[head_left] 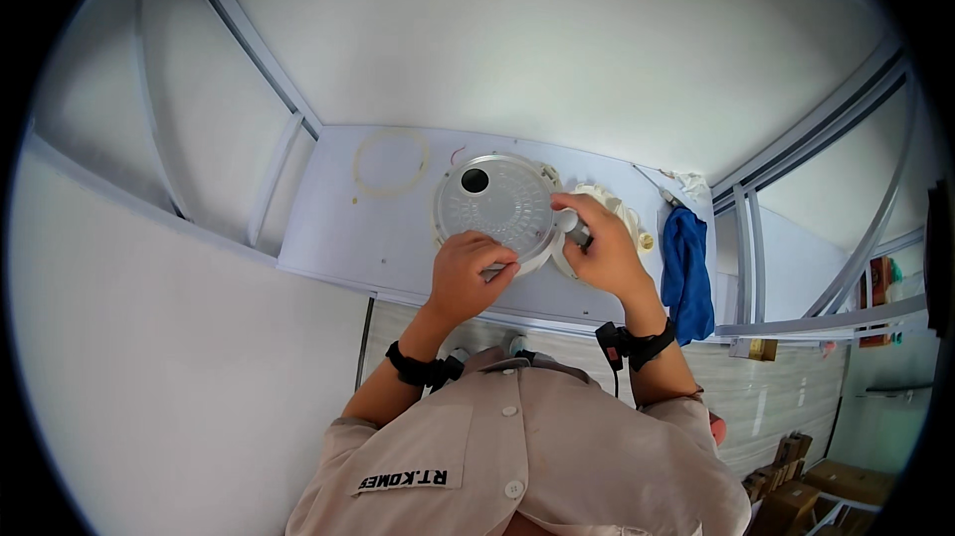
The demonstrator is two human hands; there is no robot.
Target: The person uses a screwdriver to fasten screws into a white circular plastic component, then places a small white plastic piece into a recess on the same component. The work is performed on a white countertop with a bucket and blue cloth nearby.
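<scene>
A round appliance part with a see-through, silvery disc point(502, 213), a white rim and a black round spot lies flat on the white table. My left hand point(470, 272) is closed at the disc's near edge, its fingers bent together; what they hold is hidden. Wrapped in my right hand point(607, 250), a short grey cylinder point(572, 224) points toward the disc at its right side. Beyond that hand sits a cream-white moulded part point(617, 206), partly covered by my fingers.
A thin yellowish ring point(391, 162) and a short red wire point(457, 154) lie on the table's left half. At its right end are a blue cloth point(688, 268), a screwdriver-like tool point(657, 184) and a small yellow roll point(646, 241). Framed white panels point(249, 39) stand around the table.
</scene>
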